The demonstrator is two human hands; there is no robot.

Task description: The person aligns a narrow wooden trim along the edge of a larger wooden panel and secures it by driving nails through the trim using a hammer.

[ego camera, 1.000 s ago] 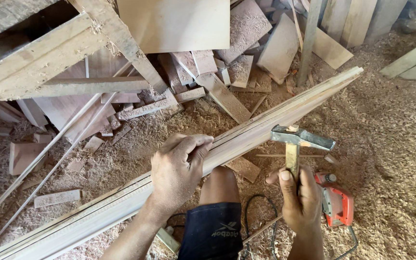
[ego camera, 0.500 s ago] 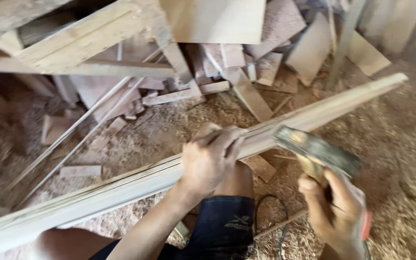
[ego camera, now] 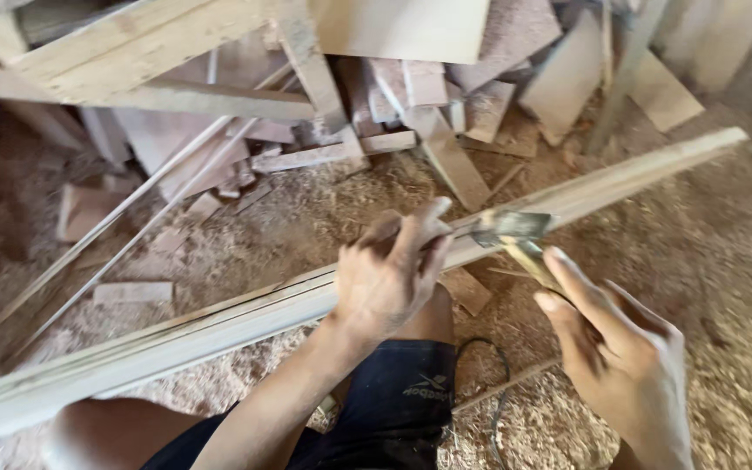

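Dark shorts (ego camera: 393, 405): lying nearest the camera, covering the person's bent knee, which is propping the work from below.
Right hand (ego camera: 624, 361): curling shut around the wooden handle of a hammer, forefinger stretching along the shaft; head is blurring just over the wood.
Hammer (ego camera: 515, 231): metal head hovering at or just above the long strip, beside the left fingertips; contact cannot be told.
Left hand (ego camera: 389, 274): resting on the long strip, fingers (ego camera: 424, 228) partly closing as if pinching something small at the top edge; a nail is too blurred to confirm.
Long strip (ego camera: 219, 322): pale timber running diagonally from lower left to upper right, across the knee.
Handling note: judging by the closeness of head and fingertips, short light taps and a steady pinch are serving best; keeping the strip pressed against the knee is limiting bounce.
Cable (ego camera: 489, 365): black loop lying in sawdust beside the shorts.
Sawdust floor (ego camera: 724, 261): covering the ground all round.
Offcuts (ego camera: 446, 157): piling beyond the strip, under the wooden frame (ego camera: 141, 52).
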